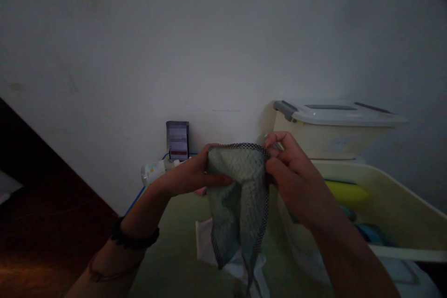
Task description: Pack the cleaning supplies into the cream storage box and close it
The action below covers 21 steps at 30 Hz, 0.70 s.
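A grey-green cloth (226,200) with a dark checked edging hangs between my two hands, its lower corners drooping. My left hand (195,170) grips its upper left side, with the thumb lying across the front. At the upper right corner, my right hand (288,174) pinches the edging between thumb and fingers. Beneath the cloth, a white cloth (206,242) lies crumpled on the green tabletop (164,247), partly hidden by what I hold.
A phone (179,139) leans upright against the wall, behind a clear bottle (152,172) lying on its side. To the right stands an open cream bin (401,191) holding a yellow item (345,194) and blue things. Behind it is a lidded storage box (335,135).
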Each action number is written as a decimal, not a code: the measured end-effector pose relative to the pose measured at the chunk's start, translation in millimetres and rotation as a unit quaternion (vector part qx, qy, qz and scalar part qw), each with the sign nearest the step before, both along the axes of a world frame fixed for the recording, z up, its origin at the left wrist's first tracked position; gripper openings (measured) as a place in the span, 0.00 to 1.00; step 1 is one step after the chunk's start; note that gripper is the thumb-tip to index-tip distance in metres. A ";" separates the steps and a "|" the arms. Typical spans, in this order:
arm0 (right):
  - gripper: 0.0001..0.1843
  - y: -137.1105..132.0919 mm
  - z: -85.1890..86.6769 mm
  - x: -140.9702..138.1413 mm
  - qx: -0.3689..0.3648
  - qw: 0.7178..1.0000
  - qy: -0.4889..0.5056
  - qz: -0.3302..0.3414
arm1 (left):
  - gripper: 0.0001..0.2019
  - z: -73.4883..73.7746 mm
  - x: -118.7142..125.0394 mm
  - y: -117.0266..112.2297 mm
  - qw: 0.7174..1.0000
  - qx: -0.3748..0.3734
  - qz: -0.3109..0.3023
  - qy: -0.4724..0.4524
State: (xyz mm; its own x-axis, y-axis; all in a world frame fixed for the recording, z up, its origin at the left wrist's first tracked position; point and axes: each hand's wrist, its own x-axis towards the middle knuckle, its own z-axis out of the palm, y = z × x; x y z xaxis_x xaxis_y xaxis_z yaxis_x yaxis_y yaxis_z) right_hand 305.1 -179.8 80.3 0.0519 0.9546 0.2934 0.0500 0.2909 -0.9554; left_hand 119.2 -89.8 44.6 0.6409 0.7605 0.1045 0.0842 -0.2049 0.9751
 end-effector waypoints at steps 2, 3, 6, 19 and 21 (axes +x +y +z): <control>0.16 0.5 0.3 0.9 -0.004 1.000 0.019 0.004 | 0.15 5.7 -1.0 0.8 1.000 -0.004 -0.009 0.017; 0.18 0.7 0.9 1.4 -0.008 1.000 0.020 -0.001 | 0.10 8.6 -1.9 0.9 1.000 0.000 -0.003 0.025; 0.19 1.7 2.6 4.0 -0.017 0.999 0.003 -0.041 | 0.07 15.9 -4.9 -0.4 0.998 0.027 0.051 0.039; 0.12 2.8 1.6 20.9 -0.035 0.999 -0.015 -0.030 | 0.07 23.8 -8.3 -2.9 0.996 0.066 0.038 0.047; 0.13 -1.3 5.1 20.0 -0.040 0.996 -0.076 -0.026 | 0.06 24.2 -10.3 -3.9 0.997 0.067 0.015 0.030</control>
